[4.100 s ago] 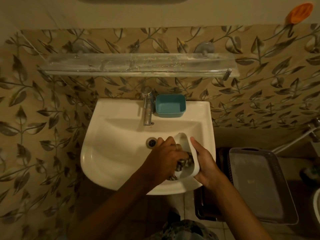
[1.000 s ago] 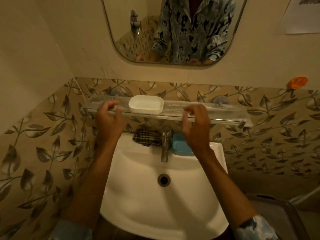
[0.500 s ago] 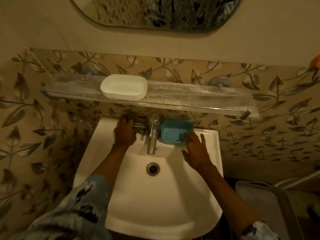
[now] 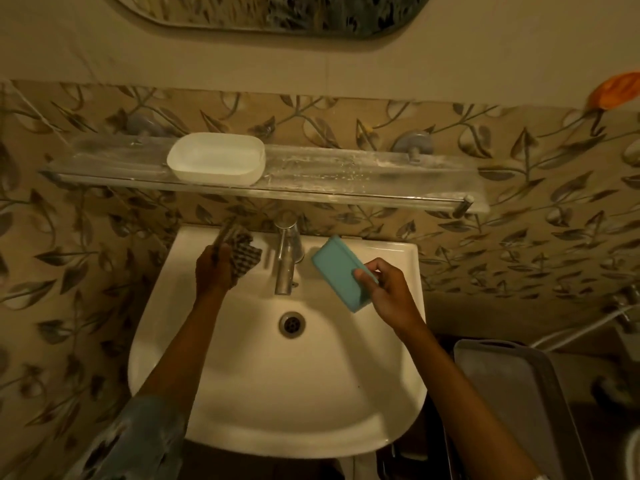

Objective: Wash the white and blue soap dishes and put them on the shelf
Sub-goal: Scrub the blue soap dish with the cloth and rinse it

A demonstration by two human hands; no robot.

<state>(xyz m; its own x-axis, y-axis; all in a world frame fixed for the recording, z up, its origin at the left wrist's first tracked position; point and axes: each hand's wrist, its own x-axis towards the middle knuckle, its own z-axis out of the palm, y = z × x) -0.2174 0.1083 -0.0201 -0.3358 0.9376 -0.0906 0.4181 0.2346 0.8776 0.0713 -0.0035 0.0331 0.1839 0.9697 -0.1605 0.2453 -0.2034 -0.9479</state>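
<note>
The white soap dish (image 4: 216,158) stands upright on the glass shelf (image 4: 346,174), left of its middle. My right hand (image 4: 388,292) grips the blue soap dish (image 4: 337,268), tilted with its underside toward me, above the right back part of the white sink (image 4: 277,393). My left hand (image 4: 214,271) holds a dark checked cloth (image 4: 240,252) over the sink's back left rim, just left of the tap (image 4: 285,258).
A mirror (image 4: 277,12) hangs above the shelf. An orange holder (image 4: 616,93) sticks to the wall at the far right. A grey tray (image 4: 512,403) sits low to the right of the sink. The drain (image 4: 292,323) lies in the basin's middle.
My right hand has lifted the blue soap dish off the sink's back rim and tipped it. My left hand has picked the cloth up from beside the tap.
</note>
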